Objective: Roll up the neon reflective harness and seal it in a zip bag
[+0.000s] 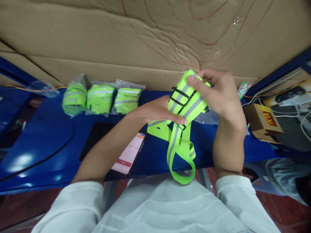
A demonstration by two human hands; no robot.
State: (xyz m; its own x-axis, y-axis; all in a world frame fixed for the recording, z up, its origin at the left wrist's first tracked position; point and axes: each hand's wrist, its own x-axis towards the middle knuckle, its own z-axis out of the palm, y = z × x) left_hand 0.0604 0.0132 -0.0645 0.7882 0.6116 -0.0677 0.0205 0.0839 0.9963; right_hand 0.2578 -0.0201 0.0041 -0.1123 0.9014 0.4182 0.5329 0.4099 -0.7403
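Both hands hold a neon yellow-green reflective strap harness (190, 105) with grey stripes and black plastic buckles, partly folded into layers. My left hand (165, 111) is closed round its lower left side, thumb across the front. At the top right end, my right hand (213, 89) pinches the folded layers between thumb and fingers. Loose strap loops hang below my hands, towards my lap. Behind the harness, a clear plastic bag (209, 117) lies partly hidden on the blue table (155, 152).
Three clear bags of folded green straps (100, 98) stand along the cardboard wall (97, 38). A phone (128, 153) showing a timer lies beside a dark flat object (93, 139) under my left forearm. To the right are an open cardboard box (263, 123) and white cables (286, 111).
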